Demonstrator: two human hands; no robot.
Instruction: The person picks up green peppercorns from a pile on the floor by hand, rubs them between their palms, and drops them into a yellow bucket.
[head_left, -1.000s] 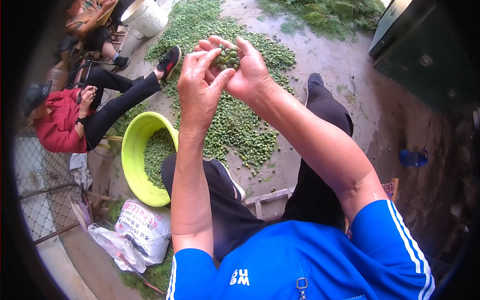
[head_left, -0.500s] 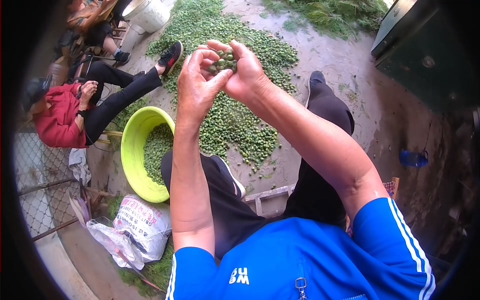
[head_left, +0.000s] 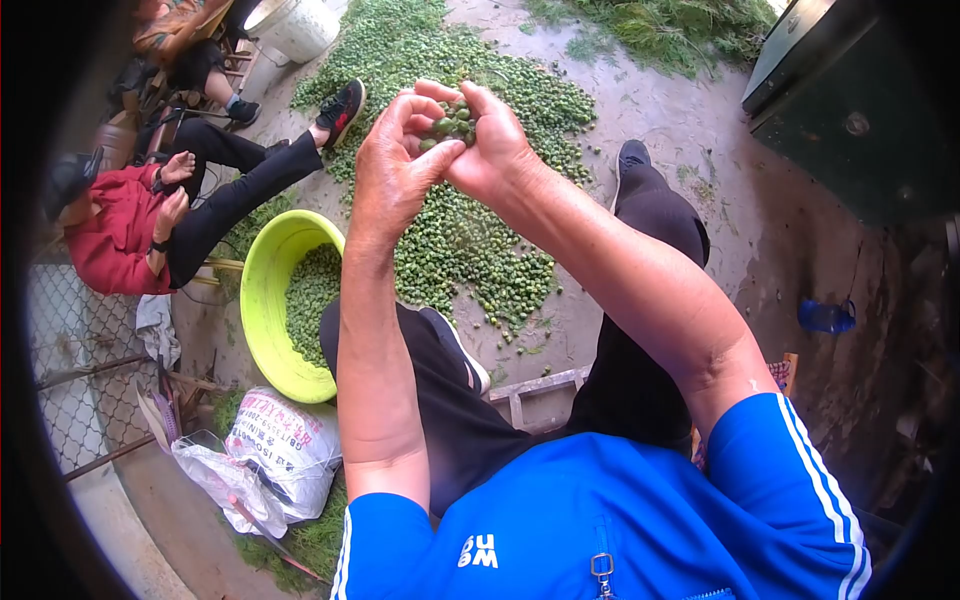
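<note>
My left hand (head_left: 392, 165) and my right hand (head_left: 490, 140) are cupped together in front of me, above a heap on the floor. Between the curled fingers and palms lie several small round green cones (head_left: 455, 122), like cypress cones. My left thumb touches the base of my right palm, and the fingers partly hide the cones. Below and beyond the hands spreads a large heap of the same green cones (head_left: 470, 260). Left of my left forearm a yellow-green tub (head_left: 262, 310) stands tilted in view, with more cones inside.
A person in a red top (head_left: 115, 230) sits at the left, one leg stretched toward the heap. Another person (head_left: 180, 40) sits behind, near a white bucket (head_left: 295, 28). Green branches (head_left: 680, 30) lie at the back. A white printed sack (head_left: 285, 450) stands below the tub.
My hands stay cupped around the cones in nearly the same place; the cones between them have shifted slightly. The person in red has moved their hands apart.
</note>
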